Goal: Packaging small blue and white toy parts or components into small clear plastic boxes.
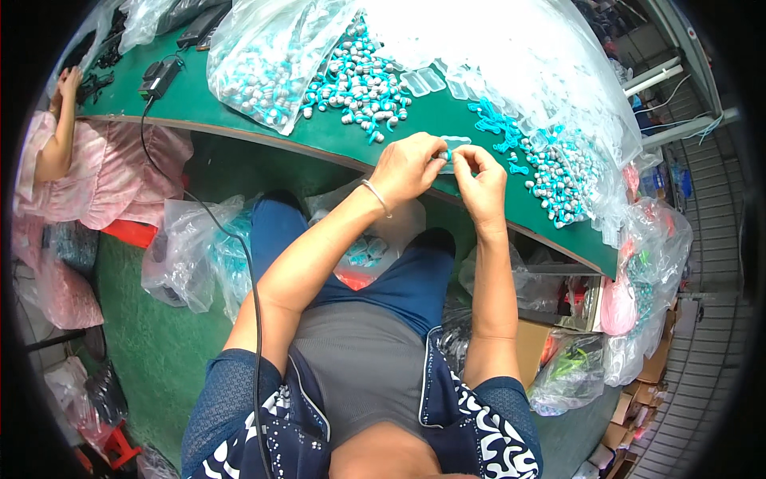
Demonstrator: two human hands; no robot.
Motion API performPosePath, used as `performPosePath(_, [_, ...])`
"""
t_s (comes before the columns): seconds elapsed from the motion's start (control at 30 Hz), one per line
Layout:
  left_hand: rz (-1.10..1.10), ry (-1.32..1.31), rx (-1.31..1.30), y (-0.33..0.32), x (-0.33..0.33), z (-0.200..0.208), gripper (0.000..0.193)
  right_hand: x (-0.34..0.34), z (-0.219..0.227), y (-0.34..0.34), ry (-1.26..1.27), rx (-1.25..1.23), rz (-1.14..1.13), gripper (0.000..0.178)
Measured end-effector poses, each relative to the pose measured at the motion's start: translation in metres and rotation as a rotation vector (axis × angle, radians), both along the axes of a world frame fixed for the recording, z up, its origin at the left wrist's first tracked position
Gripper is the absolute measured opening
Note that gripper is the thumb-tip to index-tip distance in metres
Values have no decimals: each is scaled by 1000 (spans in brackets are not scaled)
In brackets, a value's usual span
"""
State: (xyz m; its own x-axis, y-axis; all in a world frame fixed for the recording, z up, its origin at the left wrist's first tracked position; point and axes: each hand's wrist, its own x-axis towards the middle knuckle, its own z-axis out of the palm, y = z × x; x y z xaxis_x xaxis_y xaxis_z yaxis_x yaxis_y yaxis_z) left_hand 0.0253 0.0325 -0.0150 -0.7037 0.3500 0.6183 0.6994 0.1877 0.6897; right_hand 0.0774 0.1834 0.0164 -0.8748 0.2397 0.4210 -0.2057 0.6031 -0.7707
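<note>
Over the near edge of the green table (319,142), my left hand (409,166) and my right hand (483,185) meet, fingertips pinched. Between them is a small grey and teal bulb-shaped piece (445,155), partly hidden by the fingers. Just beyond the fingertips lies a see-through plastic case (457,140). A heap of similar grey and teal pieces (359,76) spreads to the left, beside a plastic bag (259,80) full of them. On the right is another such heap (558,180), with teal rubbery strips (496,124) next to it.
More see-through cases (423,81) lie behind my hands, before a large pale plastic sheet (511,56). A black adapter (159,78) trails a cable past my left arm. At the far left sits another person in a pink garment (120,172). Filled bags (570,371) stand at lower right.
</note>
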Motion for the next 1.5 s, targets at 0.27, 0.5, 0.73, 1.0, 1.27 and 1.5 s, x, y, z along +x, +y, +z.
performPosePath(0.27, [25,-99,-132,-13,-3,-1,18,0,2,24,44,756,2,18])
performPosePath(0.5, [22,-87,-151,-11,-4,-3,17,-6,11,22,16,840,65,15])
performPosePath(0.73, [41,-58,-151,-9,-2,-3,17,-6,23,33,-40,872,148,6])
performPosePath(1.0, [57,-9,-138,-8,-1,-4,17,-12,22,30,-45,926,223,4])
performPosePath(1.27, [73,-13,-141,-9,-1,-6,16,-3,12,27,105,730,97,12])
performPosePath(1.5, [74,8,-151,-7,-1,-6,16,-4,20,23,26,865,109,15])
